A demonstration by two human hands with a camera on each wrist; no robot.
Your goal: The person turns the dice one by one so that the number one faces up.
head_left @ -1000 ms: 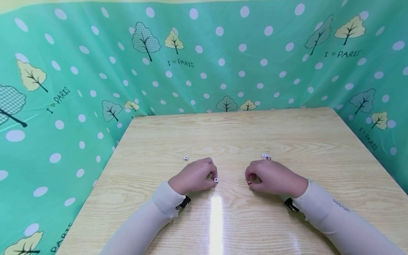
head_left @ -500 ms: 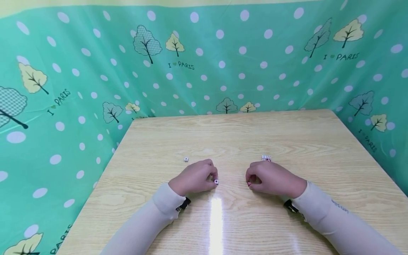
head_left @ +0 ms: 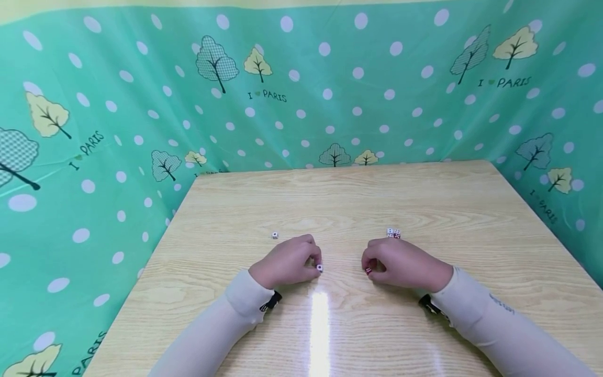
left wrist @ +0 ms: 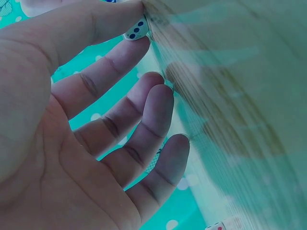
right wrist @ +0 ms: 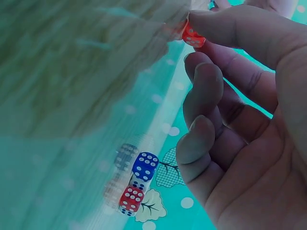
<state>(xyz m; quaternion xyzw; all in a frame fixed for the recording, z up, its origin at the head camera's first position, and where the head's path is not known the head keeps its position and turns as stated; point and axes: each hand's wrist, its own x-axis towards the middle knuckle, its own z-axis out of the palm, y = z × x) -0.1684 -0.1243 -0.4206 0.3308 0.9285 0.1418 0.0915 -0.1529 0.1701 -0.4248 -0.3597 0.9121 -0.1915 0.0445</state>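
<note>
Between thumb and index finger, my left hand (head_left: 289,260) pinches a white die (left wrist: 136,30) low at the wooden table. My right hand (head_left: 405,263) pinches a red die (right wrist: 193,36) the same way, facing the left hand across a gap. Just beyond the right hand sits a tight cluster of dice (head_left: 393,232), white ones and a red one visible from the head, its lower part partly covered by the hand. The right wrist view shows a blue die (right wrist: 145,166) and a red die (right wrist: 131,199) in it, with white dice behind. The other fingers of both hands are bent.
A lone white die (head_left: 275,235) lies on the table (head_left: 348,199) beyond the left hand. A green dotted cloth (head_left: 301,84) hangs round the back and sides of the table. Light glares on the glossy tabletop between the forearms.
The head view shifts very slightly. Both hands keep pinching their dice in nearly the same places; the red die looks slightly turned in the right fingertips.
</note>
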